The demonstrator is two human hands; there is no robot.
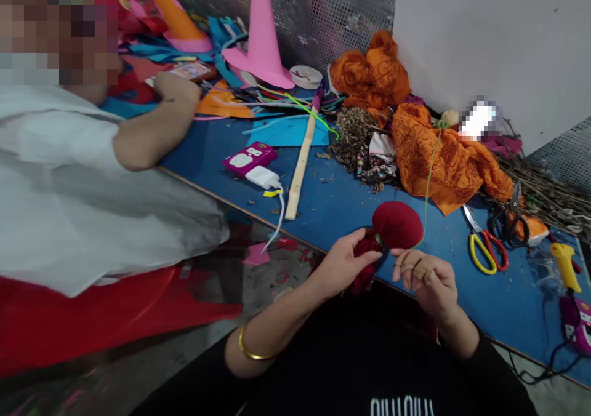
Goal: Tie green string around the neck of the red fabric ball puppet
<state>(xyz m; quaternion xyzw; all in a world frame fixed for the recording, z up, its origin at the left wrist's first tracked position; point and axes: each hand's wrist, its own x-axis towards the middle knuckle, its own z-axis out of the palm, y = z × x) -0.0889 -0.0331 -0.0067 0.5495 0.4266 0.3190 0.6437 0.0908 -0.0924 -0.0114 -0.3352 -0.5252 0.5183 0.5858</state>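
Observation:
My left hand (344, 262) is closed around the gathered neck of a dark red stuffed fabric ball (397, 224), holding it just above the near edge of the blue table (341, 200). My right hand (427, 280) is beside it, fingers curled in a pinch on a thin green thread (429, 176) that runs up from the ball toward the orange cloth. A gold bangle (252, 349) sits on my left forearm.
Another person in a white top (69, 182) leans on the table at left. Orange cloth (443, 151), dried twigs (545, 188), yellow-handled scissors (482, 247), black scissors (510, 219), a yellow glue gun (566, 265), a wooden stick (300, 164), a charger (252, 160) and pink cones (263, 34) lie about.

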